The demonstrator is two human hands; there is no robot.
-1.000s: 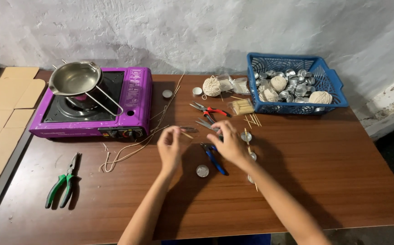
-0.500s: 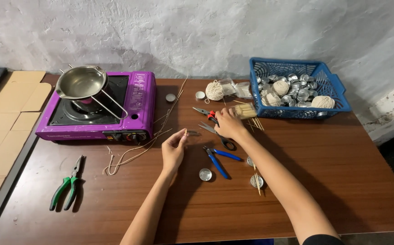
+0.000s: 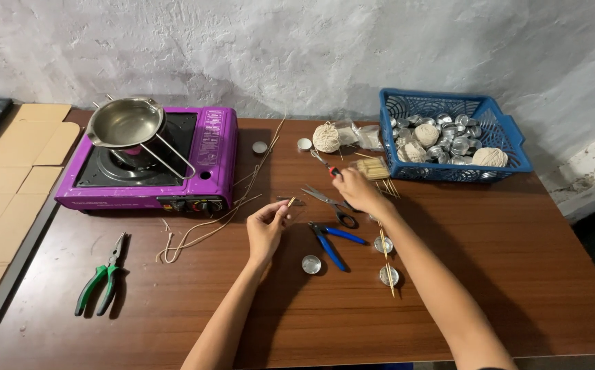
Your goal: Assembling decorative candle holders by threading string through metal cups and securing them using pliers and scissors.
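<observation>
Fingers of the left hand [image 3: 267, 225] pinch one stick [image 3: 290, 201]; right hand [image 3: 354, 190] grips one pair of scissors [image 3: 330, 203].

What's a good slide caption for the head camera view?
Left hand pinches a short wick while the right hand reaches for scissors on a wooden table beside a purple stove.

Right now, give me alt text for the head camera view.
Left hand pinches a small stick while the right hand reaches over scissors on a wooden table, with a purple stove left and a blue basket right.
</observation>
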